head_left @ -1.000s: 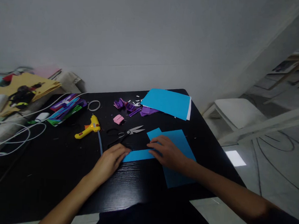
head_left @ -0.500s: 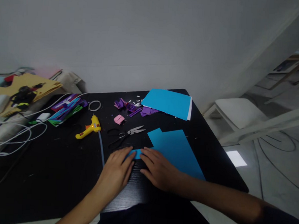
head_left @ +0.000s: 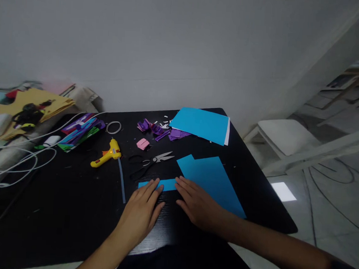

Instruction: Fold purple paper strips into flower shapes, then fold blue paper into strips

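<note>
A narrow blue paper strip [head_left: 168,185] lies on the black table [head_left: 80,209]. My left hand [head_left: 142,211] rests with extended fingers on the strip's left part, the thumb apart. On its right end lie the stretched fingers of my right hand [head_left: 196,204], which hide that end. Beside and partly beneath the right hand is a larger blue sheet [head_left: 215,177] with a notched upper left corner. Just beyond the strip, scissors [head_left: 155,160] with black handles lie with their blades apart.
Left of the scissors lies a yellow glue gun [head_left: 111,152] with a glue stick trailing. Farther back are a tape ring [head_left: 113,127], a folded pink paper [head_left: 143,144], purple scraps [head_left: 157,129] and stacked blue sheets [head_left: 201,123]. White cables [head_left: 35,158] loop at left; a white stool [head_left: 285,137] stands right.
My hands have moved apart along the strip, the right one slightly rightward. More of the blue strip shows between them and at its left end.
</note>
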`<state>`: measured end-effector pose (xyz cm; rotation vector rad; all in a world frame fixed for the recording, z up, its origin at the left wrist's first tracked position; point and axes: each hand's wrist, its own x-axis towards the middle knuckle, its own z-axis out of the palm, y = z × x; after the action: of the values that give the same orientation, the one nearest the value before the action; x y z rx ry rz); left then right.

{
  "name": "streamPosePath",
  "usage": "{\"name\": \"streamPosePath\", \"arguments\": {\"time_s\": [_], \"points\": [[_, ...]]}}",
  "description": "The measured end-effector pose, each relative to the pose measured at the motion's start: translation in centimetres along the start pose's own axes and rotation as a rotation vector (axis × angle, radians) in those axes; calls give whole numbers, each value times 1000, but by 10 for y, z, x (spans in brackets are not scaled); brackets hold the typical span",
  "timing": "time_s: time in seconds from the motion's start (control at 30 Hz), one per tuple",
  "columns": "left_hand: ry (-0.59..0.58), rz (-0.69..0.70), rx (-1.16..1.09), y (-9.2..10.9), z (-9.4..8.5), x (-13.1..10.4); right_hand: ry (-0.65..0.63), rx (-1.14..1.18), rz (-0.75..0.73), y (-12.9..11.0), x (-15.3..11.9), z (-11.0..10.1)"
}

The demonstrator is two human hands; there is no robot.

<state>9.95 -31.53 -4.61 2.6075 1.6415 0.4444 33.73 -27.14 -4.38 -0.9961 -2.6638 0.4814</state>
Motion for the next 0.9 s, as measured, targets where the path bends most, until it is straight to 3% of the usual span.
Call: {"name": "streamPosePath", "arguments": {"time_s": [0.23,0.53,0.67,0.9], "points": [[-11,30,50,1,0,-2,-8,-57,-9,3,-1,2],[39,-37,42,-26,-8,-18,-27,4,17,3,2,-6],[62,-52,56,-24,-5,-17,-8,15,29,-4,9,-10],[76,-52,76,-18,-2,-16,-71,26,-90,-16,12,3]]}}
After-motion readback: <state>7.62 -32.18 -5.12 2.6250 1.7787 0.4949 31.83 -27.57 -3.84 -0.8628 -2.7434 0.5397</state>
